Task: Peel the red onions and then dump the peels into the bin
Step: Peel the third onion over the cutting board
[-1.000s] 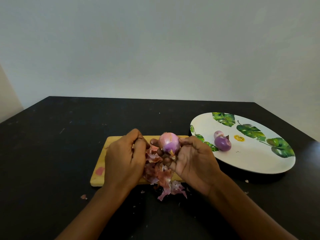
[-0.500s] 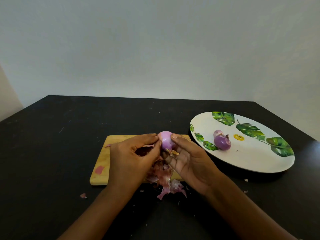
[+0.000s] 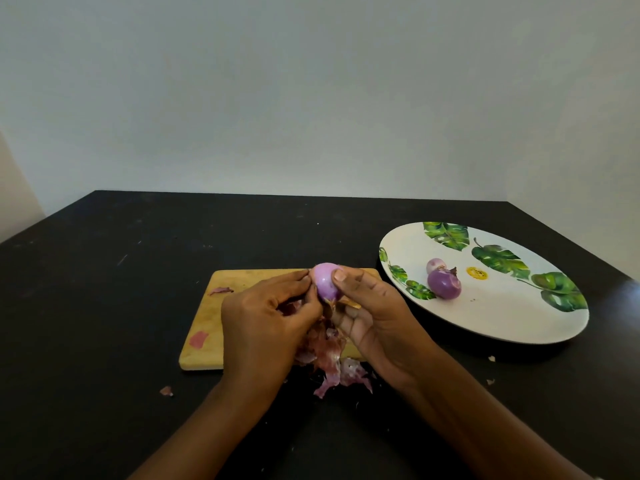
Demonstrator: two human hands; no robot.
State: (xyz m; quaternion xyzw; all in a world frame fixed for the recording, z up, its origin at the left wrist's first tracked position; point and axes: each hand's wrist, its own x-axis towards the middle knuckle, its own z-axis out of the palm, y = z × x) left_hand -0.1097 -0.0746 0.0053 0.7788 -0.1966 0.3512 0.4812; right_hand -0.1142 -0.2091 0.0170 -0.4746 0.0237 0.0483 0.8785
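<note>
A matte black table (image 3: 138,306) fills the lower half of the view, set against a plain pale wall. On its right side lies a large white oval plate (image 3: 502,320) printed with green leaves and a small yellow mark. Left of the plate, just beside its rim, a rectangular light wooden cutting board (image 3: 214,327) lies flat on the table.

Both forearms reach in from the bottom edge and meet over the board's right half. The right hand (image 3: 377,320) grips a round, pale purple red onion (image 3: 323,278), thumb pressed on its upper right side and fingers curled beneath it. The left hand (image 3: 263,323) is curled too, its thumb and fingertips pinched against the onion's left side. The onion is held just above the board's far edge, its surface smooth and glossy, with a bit of dry skin hanging at its lower end.

Under the hands a heap of reddish-purple onion peels (image 3: 329,355) lies on the board's near edge and spills onto the table. Two peeled onions sit touching on the plate's left half, a larger dark purple one (image 3: 444,284) and a smaller pale one (image 3: 435,264) behind it. Loose peel scraps lie on the board (image 3: 198,339) and on the table (image 3: 166,391).
</note>
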